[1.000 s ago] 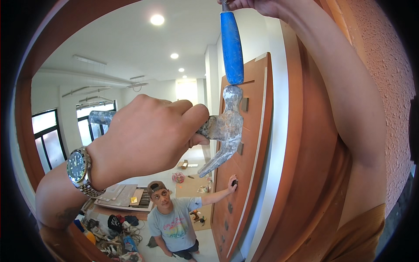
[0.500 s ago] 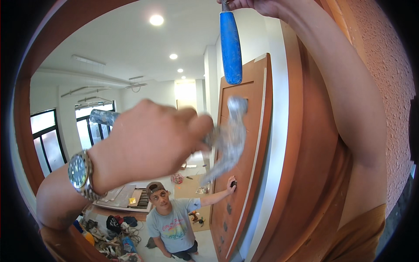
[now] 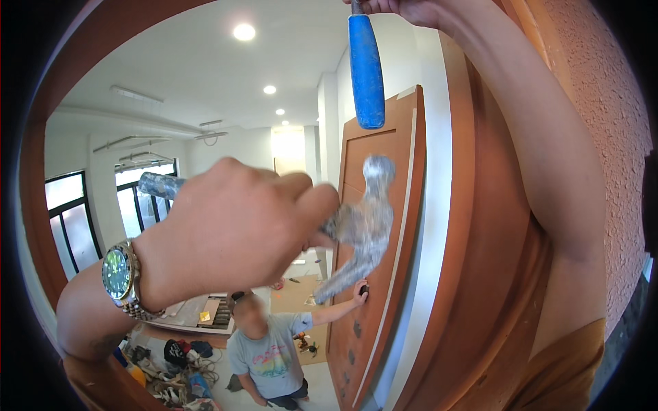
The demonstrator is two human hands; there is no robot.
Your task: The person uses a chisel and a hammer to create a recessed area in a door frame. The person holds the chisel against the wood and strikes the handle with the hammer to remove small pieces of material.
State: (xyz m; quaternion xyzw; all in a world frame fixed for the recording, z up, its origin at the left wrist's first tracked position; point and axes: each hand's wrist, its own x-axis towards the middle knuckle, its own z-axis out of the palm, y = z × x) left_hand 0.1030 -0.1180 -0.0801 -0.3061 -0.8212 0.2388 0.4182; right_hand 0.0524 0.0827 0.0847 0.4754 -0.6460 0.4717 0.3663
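My left hand (image 3: 240,219), with a watch (image 3: 120,272) on its wrist, is closed around the handle of a worn claw hammer (image 3: 373,222). The hammer's striking end points up and its claw slants downward. Above it hangs the blue handle (image 3: 368,72) of a tool with a metal shank at its top; a gap separates handle and hammer. At the top edge, the fingers of my right hand (image 3: 397,7) pinch that shank. The tool's far end lies outside the view, so its kind is hidden.
A brown door frame (image 3: 473,226) surrounds me, with a rough wall (image 3: 600,103) at right. Below, another person (image 3: 271,353) rests a hand on a brown door panel (image 3: 370,274). Piled clothes and bags (image 3: 181,373) lie on the floor at lower left.
The hammer head has shifted slightly right, and my left hand with it. My right hand keeps its grip on the blue-handled tool. The other person's head has moved and is blurred.
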